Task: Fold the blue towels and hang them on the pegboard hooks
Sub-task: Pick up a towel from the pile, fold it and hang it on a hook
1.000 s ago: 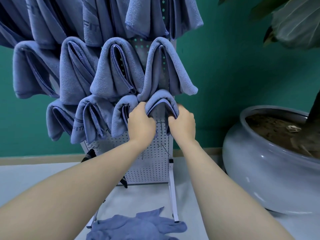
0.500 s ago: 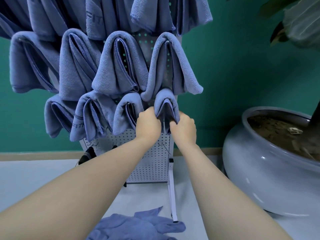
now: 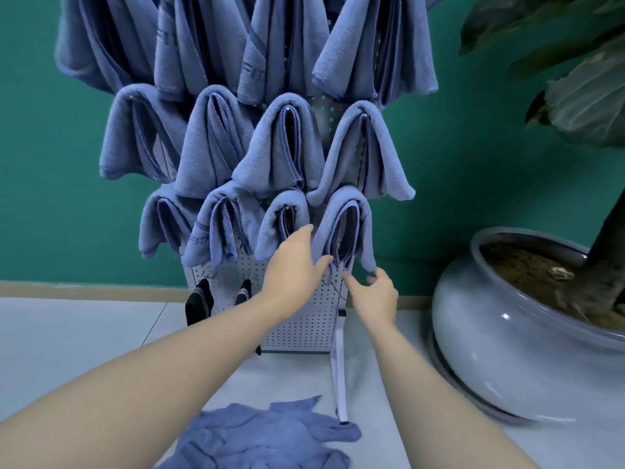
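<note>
the white pegboard (image 3: pixel 297 319) stands upright on a pale floor against a green wall, and nearly all of it is hidden under rows of folded blue towels (image 3: pixel 216 140) draped over its hooks, each hanging as a doubled loop so both sides fall evenly and hold it in place by their own weight. to the right sits a large grey planter (image 3: pixel 514 336) holding soil and a dark trunk, just beside the board's leg. at the bottom of the view a heap of unfolded towels (image 3: pixel 270 438) lies on the floor, close to the person, presumably within reach for the next fold. the newest towel (image 3: pixel 343 225) hangs at the right end of the lowest row, its loop open at the front. the left hand (image 3: pixel 297 262) touches this towel's lower left edge with thumb and fingers, seemingly pinching the layers to keep them aligned. the right hand (image 3: pixel 375 289) is below the towel's right tail, fingers loosely spread and apparently holding nothing, apart from the left. the hanging step looks nearly finished; the floor heap says more towels remain.
</note>
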The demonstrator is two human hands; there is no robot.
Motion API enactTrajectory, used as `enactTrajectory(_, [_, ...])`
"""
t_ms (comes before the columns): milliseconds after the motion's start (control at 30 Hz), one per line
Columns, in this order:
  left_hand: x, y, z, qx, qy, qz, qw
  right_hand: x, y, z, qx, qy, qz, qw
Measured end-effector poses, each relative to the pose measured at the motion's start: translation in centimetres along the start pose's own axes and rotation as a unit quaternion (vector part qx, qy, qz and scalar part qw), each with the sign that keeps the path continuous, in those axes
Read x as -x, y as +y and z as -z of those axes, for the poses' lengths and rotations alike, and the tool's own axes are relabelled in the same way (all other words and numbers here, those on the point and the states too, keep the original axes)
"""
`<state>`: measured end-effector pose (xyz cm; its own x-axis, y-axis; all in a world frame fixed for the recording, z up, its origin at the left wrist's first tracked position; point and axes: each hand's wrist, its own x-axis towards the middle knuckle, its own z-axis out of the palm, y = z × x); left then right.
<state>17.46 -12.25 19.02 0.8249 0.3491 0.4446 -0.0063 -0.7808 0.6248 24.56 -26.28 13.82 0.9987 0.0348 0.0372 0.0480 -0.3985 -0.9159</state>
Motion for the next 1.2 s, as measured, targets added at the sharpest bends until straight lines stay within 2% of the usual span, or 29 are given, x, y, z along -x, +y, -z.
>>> enactTrajectory(167, [5.8, -3.8, 3.9, -0.064, -0.033, -0.033, 0.997, 6.5, 3.1, -2.6, -0.043, 0.005, -0.046, 0.998])
enactTrajectory(267, [9.7, -8.1, 5.3, -0.088, -0.057, -0.019, 0.994, 10.6, 6.8, -5.3, -0.015, -0.092, -0.057, 0.994])
enactTrajectory(367, [14.0, -13.2, 5.3, -0.104, -0.097, 0.049, 0.989, 13.7, 10.2, -7.6, 0.020, -0.176, -0.070, 0.982])
enactTrajectory(500, [19.8, -19.7, 3.5, -0.084, -0.197, 0.168, 0.962, 16.4, 13.7, -9.9, 0.078, -0.223, -0.051, 0.970])
enactTrajectory(567, [22.4, -22.3, 2.1, -0.074, -0.243, 0.202, 0.946, 17.3, 15.4, -11.1, 0.140, -0.258, -0.029, 0.956])
enactTrajectory(667, [25.3, -25.4, -0.4, -0.059, -0.270, 0.225, 0.934, 18.1, 17.9, -12.7, 0.245, -0.306, -0.002, 0.920])
enactTrajectory(867, [26.0, -28.8, -3.6, -0.050, -0.331, 0.244, 0.910, 18.5, 19.9, -14.6, 0.224, -0.278, 0.006, 0.934])
enactTrajectory(933, [26.3, -30.5, -4.8, -0.086, -0.351, 0.232, 0.903, 18.4, 20.4, -15.3, 0.227, -0.273, 0.011, 0.935])
enactTrajectory(1000, [26.7, -31.8, -6.0, -0.148, -0.358, 0.202, 0.899, 18.2, 20.9, -16.0, 0.230, -0.266, 0.015, 0.936])
enactTrajectory(1100, [26.9, -33.1, -7.3, -0.178, -0.333, 0.201, 0.904, 18.0, 21.8, -17.0, 0.258, -0.283, 0.021, 0.923])
enactTrajectory(1200, [26.5, -33.3, -7.4, -0.118, -0.238, 0.193, 0.945, 17.5, 22.4, -17.6, 0.289, -0.276, 0.057, 0.915])
